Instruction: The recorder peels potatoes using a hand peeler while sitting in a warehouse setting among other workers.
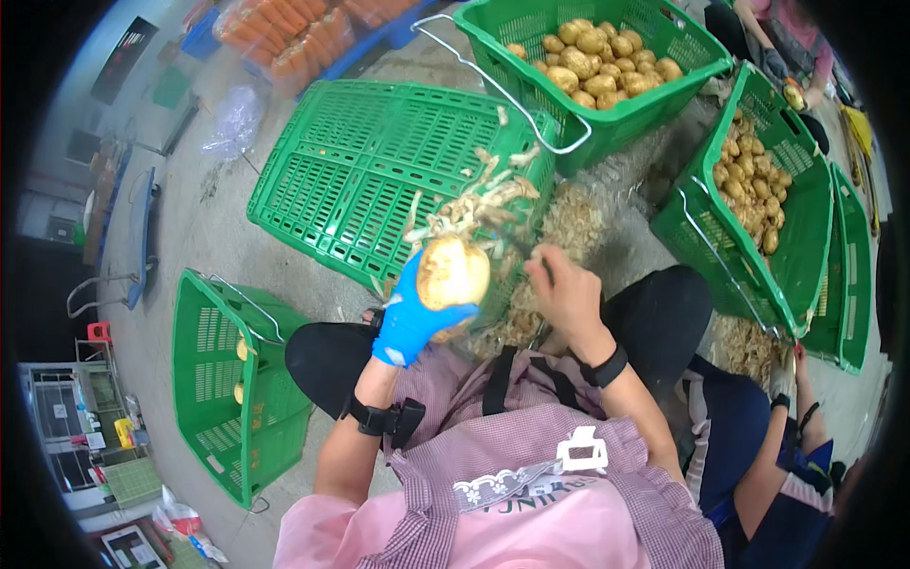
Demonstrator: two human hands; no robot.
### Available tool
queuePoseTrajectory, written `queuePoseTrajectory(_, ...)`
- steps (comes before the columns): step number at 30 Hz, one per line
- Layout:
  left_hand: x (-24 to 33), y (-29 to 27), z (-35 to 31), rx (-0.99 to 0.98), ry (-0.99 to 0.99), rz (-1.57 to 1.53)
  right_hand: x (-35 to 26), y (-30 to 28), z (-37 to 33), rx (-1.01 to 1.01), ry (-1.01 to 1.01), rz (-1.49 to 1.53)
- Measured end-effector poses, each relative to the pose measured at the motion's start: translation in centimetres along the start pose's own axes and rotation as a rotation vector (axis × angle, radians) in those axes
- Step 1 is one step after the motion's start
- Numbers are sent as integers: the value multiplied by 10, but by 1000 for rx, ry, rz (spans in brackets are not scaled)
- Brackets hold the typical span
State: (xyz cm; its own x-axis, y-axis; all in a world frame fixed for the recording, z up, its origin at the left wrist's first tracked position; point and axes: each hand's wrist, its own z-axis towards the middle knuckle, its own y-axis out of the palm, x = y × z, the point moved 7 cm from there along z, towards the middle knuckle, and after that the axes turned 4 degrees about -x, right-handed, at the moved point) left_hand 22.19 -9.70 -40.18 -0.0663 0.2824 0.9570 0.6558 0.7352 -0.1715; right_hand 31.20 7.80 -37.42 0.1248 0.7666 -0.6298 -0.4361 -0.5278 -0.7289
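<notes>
My left hand (pixel 409 318), in a blue glove, is closed around a large, mostly peeled potato (pixel 453 272) with a pale, wet surface. My bare right hand (pixel 569 296) is just right of the potato, its fingers curled in. A thin dark shape shows by its fingertips, too blurred to name. Beyond both hands is a flat green slatted crate (pixel 332 180), apparently bottom up. Long peelings (pixel 474 204) are heaped on its near right part, behind the potato.
Green crates of potatoes stand at the far side (pixel 607 114) and right (pixel 749 237), with wire handles. Another green crate (pixel 213 379) stands left, holding a few potatoes. Peelings (pixel 573 223) litter the floor. Bagged carrots (pixel 284 38) lie far left. Co-workers sit at far and near right.
</notes>
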Motion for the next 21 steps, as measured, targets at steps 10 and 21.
queuePoseTrajectory(10, 6, -2, -7, 18, -10, 43, -4, 21, 1, -48, 54, 37)
queuePoseTrajectory(21, -4, -1, -16, 54, 136, 174, -5, 27, -8, -80, 172, 173)
